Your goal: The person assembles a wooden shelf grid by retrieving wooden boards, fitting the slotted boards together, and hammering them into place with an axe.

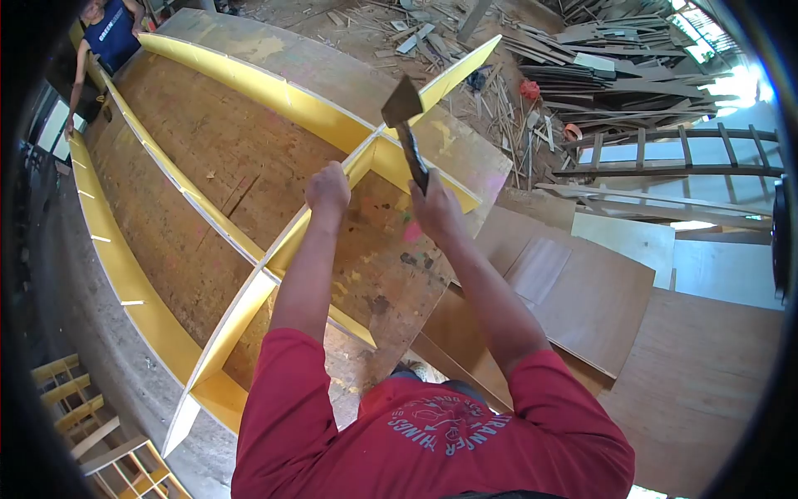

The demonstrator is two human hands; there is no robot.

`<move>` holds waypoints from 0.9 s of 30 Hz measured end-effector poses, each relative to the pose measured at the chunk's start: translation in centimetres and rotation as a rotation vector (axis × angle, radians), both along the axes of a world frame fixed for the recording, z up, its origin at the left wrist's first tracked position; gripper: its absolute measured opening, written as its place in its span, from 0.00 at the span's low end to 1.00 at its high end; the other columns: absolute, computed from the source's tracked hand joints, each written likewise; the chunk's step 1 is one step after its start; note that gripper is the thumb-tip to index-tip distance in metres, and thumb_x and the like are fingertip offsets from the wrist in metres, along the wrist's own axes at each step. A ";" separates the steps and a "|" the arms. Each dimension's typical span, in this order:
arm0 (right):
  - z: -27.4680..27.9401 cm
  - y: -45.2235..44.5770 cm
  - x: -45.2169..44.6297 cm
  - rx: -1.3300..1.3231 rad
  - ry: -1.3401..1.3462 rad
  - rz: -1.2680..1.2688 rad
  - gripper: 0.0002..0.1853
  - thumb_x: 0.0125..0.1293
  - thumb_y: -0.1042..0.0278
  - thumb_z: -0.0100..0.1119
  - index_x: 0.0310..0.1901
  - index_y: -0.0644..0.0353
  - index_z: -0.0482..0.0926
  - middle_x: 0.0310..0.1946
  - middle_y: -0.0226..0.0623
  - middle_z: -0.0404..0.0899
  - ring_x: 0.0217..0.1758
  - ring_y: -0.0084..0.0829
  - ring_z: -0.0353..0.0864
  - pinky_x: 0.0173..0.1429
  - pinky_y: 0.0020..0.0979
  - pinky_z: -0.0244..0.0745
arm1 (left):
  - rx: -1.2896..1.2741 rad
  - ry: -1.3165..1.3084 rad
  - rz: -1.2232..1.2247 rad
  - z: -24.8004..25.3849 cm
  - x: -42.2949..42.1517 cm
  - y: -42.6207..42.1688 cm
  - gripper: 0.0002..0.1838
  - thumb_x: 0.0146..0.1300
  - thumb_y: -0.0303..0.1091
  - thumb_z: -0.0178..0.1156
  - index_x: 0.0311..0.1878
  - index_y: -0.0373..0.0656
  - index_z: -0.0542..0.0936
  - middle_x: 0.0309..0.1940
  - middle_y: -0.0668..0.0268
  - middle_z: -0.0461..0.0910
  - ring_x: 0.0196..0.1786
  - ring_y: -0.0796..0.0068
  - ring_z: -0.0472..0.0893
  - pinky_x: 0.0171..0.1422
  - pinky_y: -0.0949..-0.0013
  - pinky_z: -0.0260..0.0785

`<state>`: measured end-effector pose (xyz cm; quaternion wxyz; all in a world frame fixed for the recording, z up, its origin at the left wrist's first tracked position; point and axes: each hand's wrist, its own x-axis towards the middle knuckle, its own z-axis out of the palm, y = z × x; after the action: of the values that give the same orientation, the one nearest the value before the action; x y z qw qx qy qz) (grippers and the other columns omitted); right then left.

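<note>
My right hand (436, 208) is closed around the dark handle of a hatchet-like tool (403, 104), its broad brown head raised over the frame. I cannot make out the head's exact kind. My left hand (328, 190) is closed on the upper edge of a yellow cross board (287, 237), just short of a joint. That board stands on edge and crosses several long, curved yellow boards (249, 79), forming an open frame. Near the joint, the cross board's far end (465, 71) sticks out beyond the outer long board.
The frame rests on a stained wooden worktable (208, 158). Another person (112, 33) stands at its far left end, a hand at a long board. Plywood sheets (582, 291) lie at right, a wood pile (615, 75) behind. Smaller yellow frames (133, 474) are at lower left.
</note>
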<state>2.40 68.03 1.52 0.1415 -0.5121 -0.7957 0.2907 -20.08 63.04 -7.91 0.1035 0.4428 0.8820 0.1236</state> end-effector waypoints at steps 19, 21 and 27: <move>-15.2 -20.6 17.9 -0.928 0.260 -0.250 0.18 0.69 0.59 0.73 0.30 0.62 0.76 0.22 0.36 0.80 0.19 0.29 0.82 0.27 0.35 0.81 | 0.644 0.027 0.195 4.3 6.6 -21.7 0.37 0.61 0.35 0.73 0.72 0.36 0.72 0.76 0.42 0.67 0.80 0.36 0.63 0.85 0.38 0.53; -17.4 -19.9 18.9 -0.901 0.179 -0.223 0.15 0.67 0.62 0.73 0.32 0.62 0.78 0.23 0.36 0.81 0.20 0.30 0.82 0.26 0.36 0.82 | 0.572 -0.080 0.427 3.4 10.3 -24.5 0.50 0.58 0.36 0.76 0.80 0.34 0.59 0.82 0.36 0.54 0.84 0.36 0.55 0.87 0.38 0.48; -16.7 -14.9 20.2 0.065 0.070 -0.151 0.16 0.62 0.62 0.75 0.38 0.68 0.83 0.26 0.38 0.82 0.30 0.37 0.84 0.39 0.42 0.82 | 0.651 -0.516 0.554 -0.7 14.3 -26.3 0.59 0.54 0.27 0.70 0.85 0.30 0.43 0.82 0.37 0.54 0.86 0.42 0.55 0.89 0.51 0.49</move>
<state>22.58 53.17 -15.14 0.2075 -0.5551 -0.7585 0.2710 -5.79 36.75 -8.58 0.1380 0.1563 0.8278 0.5208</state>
